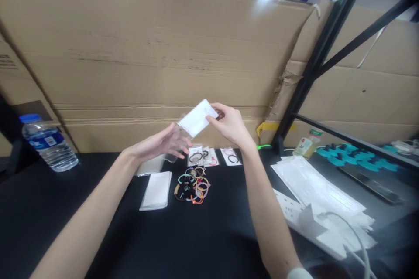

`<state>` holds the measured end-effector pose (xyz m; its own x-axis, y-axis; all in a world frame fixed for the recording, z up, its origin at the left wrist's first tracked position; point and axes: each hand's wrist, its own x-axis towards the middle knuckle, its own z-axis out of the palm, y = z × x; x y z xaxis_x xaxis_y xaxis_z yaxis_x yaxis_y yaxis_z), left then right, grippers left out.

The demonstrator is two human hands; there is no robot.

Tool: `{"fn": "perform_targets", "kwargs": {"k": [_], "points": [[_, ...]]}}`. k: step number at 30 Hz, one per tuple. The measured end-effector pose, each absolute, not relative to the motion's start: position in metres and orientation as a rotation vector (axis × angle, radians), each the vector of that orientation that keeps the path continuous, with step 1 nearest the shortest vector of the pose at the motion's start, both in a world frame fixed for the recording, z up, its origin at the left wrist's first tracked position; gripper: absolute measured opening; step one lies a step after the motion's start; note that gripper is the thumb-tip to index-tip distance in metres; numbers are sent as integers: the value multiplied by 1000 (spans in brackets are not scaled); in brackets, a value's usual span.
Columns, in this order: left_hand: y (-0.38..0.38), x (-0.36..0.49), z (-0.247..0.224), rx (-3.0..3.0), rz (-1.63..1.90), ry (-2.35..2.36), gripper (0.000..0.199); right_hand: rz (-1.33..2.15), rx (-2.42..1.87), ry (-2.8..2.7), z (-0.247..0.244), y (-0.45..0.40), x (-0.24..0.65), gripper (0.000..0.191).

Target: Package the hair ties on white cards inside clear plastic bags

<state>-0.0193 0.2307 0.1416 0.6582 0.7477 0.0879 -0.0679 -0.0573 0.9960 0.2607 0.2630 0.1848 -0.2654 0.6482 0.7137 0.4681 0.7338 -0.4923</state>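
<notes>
My right hand (231, 124) pinches a white card (198, 118) by its right end, raised above the table and tilted. Clear plastic shows at the card's lower left end, close to my left hand (165, 141). That hand is open, its fingers spread and slightly blurred, and I see nothing gripped in it. Below my hands lies a pile of colourful bracelets (193, 185). To its left rest a stack of white cards (157, 189) and, partly behind it, clear plastic sleeves (150, 165). Behind the pile are several packed bracelets on white cards (199, 156), with another packed bracelet (231, 157) to the right.
A water bottle (49, 143) stands at the left. On the right are white plastic packets (316, 183), a power strip (294, 216) with cables, a phone (369, 185), teal pieces (356, 157) and a small bottle (307, 144). A cardboard wall (163, 52) and black metal frame (314, 69) bound the table.
</notes>
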Motion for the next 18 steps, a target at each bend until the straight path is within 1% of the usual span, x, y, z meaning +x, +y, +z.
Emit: {"fn": "perform_targets", "kwargs": {"k": [5, 8, 14, 18], "points": [[231, -20, 141, 1501, 694, 562, 69, 245, -822, -1974, 186, 252, 257, 36], [233, -19, 138, 1489, 675, 489, 67, 267, -792, -2036, 184, 247, 254, 36], [233, -20, 135, 1480, 671, 534, 66, 268, -798, -2093, 179, 246, 249, 22], [232, -23, 134, 1469, 683, 615, 67, 319, -771, -2101, 176, 247, 244, 18]]}}
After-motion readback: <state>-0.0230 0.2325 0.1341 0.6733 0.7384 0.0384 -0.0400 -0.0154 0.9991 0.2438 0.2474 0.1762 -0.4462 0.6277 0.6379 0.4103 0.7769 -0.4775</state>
